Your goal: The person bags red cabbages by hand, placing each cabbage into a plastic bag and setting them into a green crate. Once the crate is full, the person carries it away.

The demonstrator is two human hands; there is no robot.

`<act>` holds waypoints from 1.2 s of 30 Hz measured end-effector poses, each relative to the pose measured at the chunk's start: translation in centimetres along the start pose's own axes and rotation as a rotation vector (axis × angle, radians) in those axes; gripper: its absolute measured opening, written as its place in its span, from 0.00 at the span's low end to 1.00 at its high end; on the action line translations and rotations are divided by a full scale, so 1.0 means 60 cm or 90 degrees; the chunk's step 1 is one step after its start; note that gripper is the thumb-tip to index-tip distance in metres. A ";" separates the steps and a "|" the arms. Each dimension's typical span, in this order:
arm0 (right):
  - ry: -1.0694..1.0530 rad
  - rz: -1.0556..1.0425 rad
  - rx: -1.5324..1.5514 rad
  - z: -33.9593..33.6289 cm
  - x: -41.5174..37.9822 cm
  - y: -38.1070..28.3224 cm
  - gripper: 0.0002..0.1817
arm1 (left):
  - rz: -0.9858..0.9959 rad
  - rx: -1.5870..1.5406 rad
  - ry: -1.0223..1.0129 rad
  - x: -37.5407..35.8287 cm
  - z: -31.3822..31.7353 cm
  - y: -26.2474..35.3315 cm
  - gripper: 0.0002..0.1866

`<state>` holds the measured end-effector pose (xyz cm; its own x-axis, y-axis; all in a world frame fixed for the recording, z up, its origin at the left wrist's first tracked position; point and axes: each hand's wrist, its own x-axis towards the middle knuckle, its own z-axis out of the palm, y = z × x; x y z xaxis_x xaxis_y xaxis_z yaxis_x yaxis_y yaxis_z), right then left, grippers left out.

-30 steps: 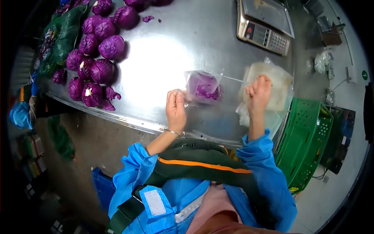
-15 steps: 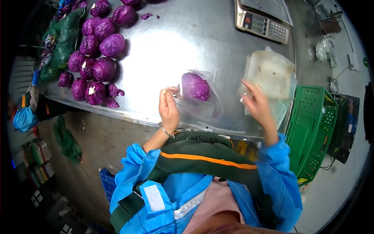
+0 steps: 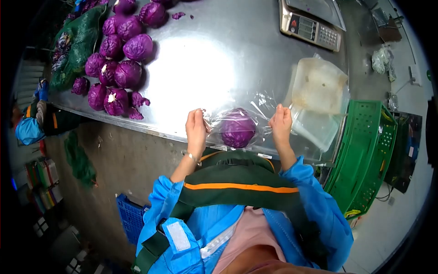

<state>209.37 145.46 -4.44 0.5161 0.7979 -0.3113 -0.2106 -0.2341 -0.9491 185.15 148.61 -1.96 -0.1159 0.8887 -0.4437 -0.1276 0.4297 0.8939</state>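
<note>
A purple cabbage (image 3: 238, 128) lies in a clear plastic bag (image 3: 261, 119) at the near edge of the metal table. To its left, my left hand (image 3: 196, 130) pinches one side of the bag. My right hand (image 3: 281, 124), on the other side of the cabbage, pinches the bag's right side. The film is spread between both hands, and neither hand touches the cabbage itself.
Several loose cabbages (image 3: 128, 74) and a green net bag (image 3: 82, 48) are at the table's left. A scale (image 3: 311, 29) stands at the back right, a stack of plastic bags (image 3: 319, 86) nearer. A green crate (image 3: 360, 155) is at right; another person (image 3: 30, 132) at far left.
My right hand has moved left from beside the stack of bags and taken hold of the bag. The bagged cabbage has come closer to the table's near edge.
</note>
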 end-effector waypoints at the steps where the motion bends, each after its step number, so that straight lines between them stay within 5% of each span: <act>1: 0.020 0.028 -0.131 -0.025 0.009 0.033 0.16 | -0.058 0.027 -0.006 0.021 -0.004 -0.024 0.15; 4: -0.058 -0.160 -0.612 -0.125 -0.009 0.092 0.17 | -0.109 0.085 0.007 0.078 -0.014 -0.099 0.16; 8: -0.461 0.087 -0.827 -0.347 -0.103 0.032 0.13 | -0.095 0.147 -0.045 0.091 -0.036 -0.101 0.14; 9: -0.436 0.119 -1.016 -0.369 -0.130 0.011 0.12 | -0.093 0.156 -0.062 0.095 -0.036 -0.106 0.14; 11: -0.316 0.008 -0.993 -0.345 -0.129 -0.041 0.10 | -0.119 0.152 -0.096 0.093 -0.030 -0.103 0.14; 12: -0.221 -0.122 -0.771 -0.286 -0.098 -0.063 0.09 | -0.144 0.143 -0.113 0.088 -0.022 -0.086 0.14; 14: -0.011 -0.114 -0.599 -0.110 -0.069 -0.132 0.09 | -0.165 0.170 -0.145 0.085 -0.020 -0.080 0.14; 16: -0.098 -0.479 -0.424 0.003 -0.032 -0.125 0.12 | -0.155 0.241 -0.168 0.086 -0.025 -0.083 0.15; 18: -0.292 -0.601 -0.440 0.121 -0.014 -0.149 0.14 | -0.063 0.366 -0.208 0.091 -0.047 -0.112 0.15; 20: -0.457 -0.577 -0.594 0.128 0.016 -0.054 0.17 | 0.072 0.517 -0.265 0.093 -0.071 -0.133 0.15; 21: -0.460 -0.302 -0.492 0.113 0.019 -0.006 0.17 | -0.204 0.438 -0.328 0.078 -0.064 -0.075 0.13; 22: -0.449 -0.027 -0.383 0.091 0.017 0.027 0.17 | -0.305 0.266 -0.310 0.081 -0.078 -0.116 0.13; 24: -0.452 -0.003 -0.403 0.070 0.017 0.042 0.20 | -0.293 0.475 -0.394 0.082 -0.069 -0.081 0.06; 27: -0.359 0.162 -0.119 0.036 0.001 0.106 0.23 | 0.457 0.657 -0.273 0.062 -0.042 -0.072 0.24; 30: -0.263 0.262 0.119 0.014 -0.021 0.134 0.24 | 0.384 0.447 -0.546 0.064 -0.011 -0.117 0.41; 31: -0.211 0.248 0.082 0.018 -0.021 0.130 0.26 | 0.343 0.444 -0.550 0.067 0.008 -0.109 0.42; 34: -0.175 0.511 0.272 0.007 -0.017 0.044 0.28 | 0.194 0.585 -0.626 0.084 0.054 -0.034 0.39; 35: -0.063 0.457 0.162 -0.019 -0.020 0.099 0.29 | 0.121 0.626 -0.645 0.098 0.062 -0.017 0.39; 36: -0.149 0.429 0.287 -0.031 -0.046 0.033 0.31 | 0.046 0.668 -0.658 0.103 0.072 -0.003 0.38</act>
<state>209.05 141.76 -5.54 -0.0141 0.6736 -0.7390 -0.7490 -0.4967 -0.4385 188.70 154.70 -4.60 0.7052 0.4366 -0.5586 0.6559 -0.1028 0.7478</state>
